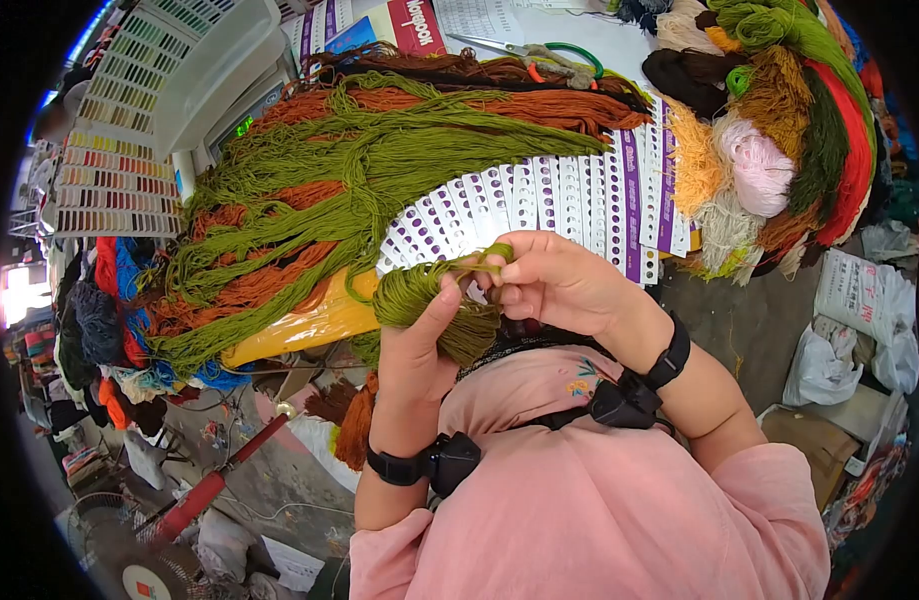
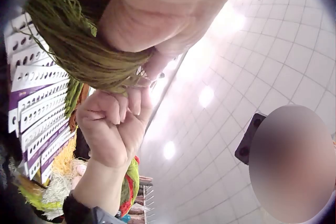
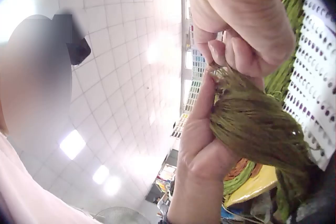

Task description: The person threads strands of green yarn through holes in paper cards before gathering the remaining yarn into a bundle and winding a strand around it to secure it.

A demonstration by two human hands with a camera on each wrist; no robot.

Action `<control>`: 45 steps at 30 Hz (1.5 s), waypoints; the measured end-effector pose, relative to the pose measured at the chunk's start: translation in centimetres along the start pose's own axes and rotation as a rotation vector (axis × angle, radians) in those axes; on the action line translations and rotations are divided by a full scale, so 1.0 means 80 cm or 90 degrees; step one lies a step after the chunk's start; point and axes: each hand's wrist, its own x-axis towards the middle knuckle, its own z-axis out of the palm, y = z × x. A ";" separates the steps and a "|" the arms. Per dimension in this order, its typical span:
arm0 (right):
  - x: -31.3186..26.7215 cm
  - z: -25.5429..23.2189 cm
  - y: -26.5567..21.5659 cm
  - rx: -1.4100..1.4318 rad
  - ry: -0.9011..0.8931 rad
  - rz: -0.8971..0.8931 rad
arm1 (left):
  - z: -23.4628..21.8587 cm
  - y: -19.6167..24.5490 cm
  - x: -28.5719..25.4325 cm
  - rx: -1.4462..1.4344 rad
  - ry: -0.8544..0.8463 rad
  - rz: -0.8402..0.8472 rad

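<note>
An olive-green skein of thread [image 1: 419, 296] hangs bunched over my left hand [image 1: 419, 350], whose fingers curl round it with the thumb upright. My right hand [image 1: 564, 283] meets it at the skein's near end, pinching strands between thumb and curled fingers. In the right wrist view the gathered skein [image 3: 257, 124] drapes down from the point where the fingertips of both hands come together. The left wrist view shows the same skein [image 2: 89, 61] passing under the left hand. Beyond the hands lies a large spread of olive-green thread [image 1: 309, 170] over rust-brown thread [image 1: 379, 100].
White cards with punched holes [image 1: 539, 205] fan across the table beside a yellow packet [image 1: 304, 320]. Scissors [image 1: 489, 45] and a red notebook [image 1: 416, 28] lie at the back. Coloured skeins [image 1: 759, 165] heap at the right; a colour chart [image 1: 119, 180] stands left. A fan [image 1: 129, 540] is below.
</note>
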 end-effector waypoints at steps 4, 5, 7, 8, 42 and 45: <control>-0.003 -0.007 -0.001 0.018 -0.077 0.023 | -0.002 -0.001 -0.002 -0.027 0.020 0.009; -0.003 -0.006 -0.001 -0.011 -0.046 0.017 | -0.002 0.000 -0.002 -0.025 0.013 0.005; -0.003 -0.002 -0.002 -0.049 0.002 0.013 | -0.008 -0.003 -0.001 -0.061 0.003 -0.017; -0.003 -0.001 -0.003 -0.057 0.017 0.015 | -0.011 -0.003 0.000 -0.079 -0.003 -0.028; -0.029 -0.009 -0.006 0.040 -0.014 0.097 | -0.015 0.000 -0.012 -0.198 -0.149 -0.010; -0.035 -0.010 -0.011 0.001 -0.080 0.197 | 0.026 0.026 -0.011 0.195 -0.052 -0.059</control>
